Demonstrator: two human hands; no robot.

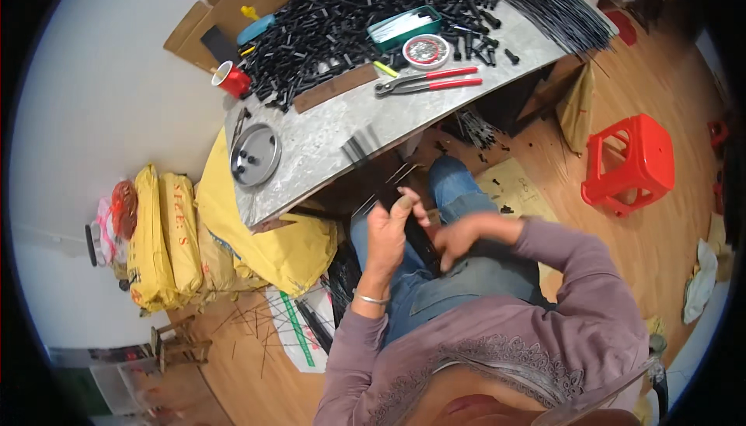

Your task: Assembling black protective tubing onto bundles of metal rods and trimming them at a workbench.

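My left hand is above my lap, just off the table's front edge, with its thumb up and fingers curled. Thin dark strands with pale streaks pass beside its fingers, too smeared to make out. Close on its right, my right hand reaches down over my thigh, its fingers blurred by motion. Between the hands lies a long dark thing on my lap, partly hidden. A blurred dark striped patch shows over the table's front edge.
On the grey table are a heap of black parts, red-handled pincers, a green tray, a round metal dish and long black rods. A red stool stands right; yellow sacks are left.
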